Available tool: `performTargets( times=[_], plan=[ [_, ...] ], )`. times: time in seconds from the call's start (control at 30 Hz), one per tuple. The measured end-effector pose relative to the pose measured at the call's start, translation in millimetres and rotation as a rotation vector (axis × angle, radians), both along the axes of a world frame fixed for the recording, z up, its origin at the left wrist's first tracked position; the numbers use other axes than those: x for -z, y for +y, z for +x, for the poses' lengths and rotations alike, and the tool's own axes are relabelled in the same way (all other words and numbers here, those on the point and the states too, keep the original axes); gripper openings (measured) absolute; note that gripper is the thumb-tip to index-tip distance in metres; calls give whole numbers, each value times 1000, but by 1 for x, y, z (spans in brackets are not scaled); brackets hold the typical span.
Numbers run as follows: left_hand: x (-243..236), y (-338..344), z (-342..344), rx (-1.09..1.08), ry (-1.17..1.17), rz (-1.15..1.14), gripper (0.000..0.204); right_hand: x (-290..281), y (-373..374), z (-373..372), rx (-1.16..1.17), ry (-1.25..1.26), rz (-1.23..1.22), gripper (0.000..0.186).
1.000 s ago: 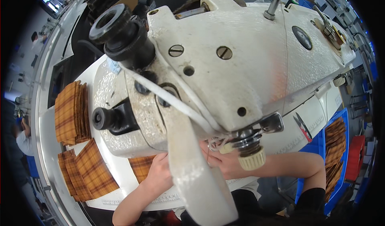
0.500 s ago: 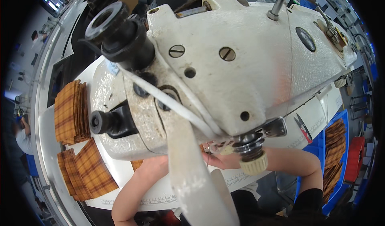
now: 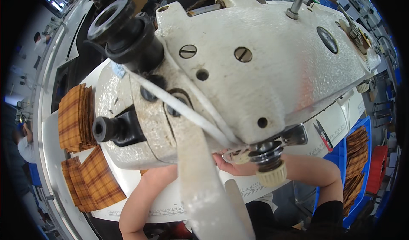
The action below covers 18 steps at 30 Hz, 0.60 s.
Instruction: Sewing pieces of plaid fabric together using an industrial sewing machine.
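A white sewing machine (image 3: 221, 86) fills the middle of the view and covers much of my hands. Behind its lower edge is my left hand (image 3: 164, 174), its fingers hidden by the machine head and the pale lever. A sliver of orange plaid fabric (image 3: 143, 172) shows beside that hand. My right hand (image 3: 232, 167) is below the machine head, next to the tension dial (image 3: 272, 173). Its visible fingers are curled together; whatever they may hold is too hidden to name.
Stacks of orange plaid pieces (image 3: 76, 118) and folded plaid pieces (image 3: 96, 180) lie at the left. Red-handled scissors (image 3: 323, 135) rest on the white table at the right. Beyond them stands a blue bin (image 3: 365, 184) full of plaid pieces. A person (image 3: 26, 142) sits far left.
The fingers of my right hand have gone from stretched to curled, near the same spot. Less of the plaid fabric shows beside my left hand. The view has shifted slightly.
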State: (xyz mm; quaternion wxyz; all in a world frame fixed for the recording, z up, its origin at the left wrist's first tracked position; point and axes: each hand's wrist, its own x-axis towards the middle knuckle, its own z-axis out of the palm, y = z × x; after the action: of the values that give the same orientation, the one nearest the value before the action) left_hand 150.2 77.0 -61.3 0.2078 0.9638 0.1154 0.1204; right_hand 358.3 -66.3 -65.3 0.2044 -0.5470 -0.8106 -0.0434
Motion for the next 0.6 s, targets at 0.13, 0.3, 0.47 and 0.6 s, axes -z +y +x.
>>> performTargets(
  times=[0.13, 0.3, 0.47, 0.6],
  plan=[
    [0, 0, -2, 82, -112, 144, 20, -1, -4, -1, 50, 49, 50, 38],
    [-12, -6, -26, -133, 256, -145, 27, -9, -11, 5, -23, -77, 164, 25],
    [-30, 0, -75, -493, 125, -136, 26, -7, 1, -29, -262, 391, -158, 42],
    [-28, 9, -89, -445, 92, -35, 21, -3, 26, -63, -295, 172, -194, 66]
  ],
)
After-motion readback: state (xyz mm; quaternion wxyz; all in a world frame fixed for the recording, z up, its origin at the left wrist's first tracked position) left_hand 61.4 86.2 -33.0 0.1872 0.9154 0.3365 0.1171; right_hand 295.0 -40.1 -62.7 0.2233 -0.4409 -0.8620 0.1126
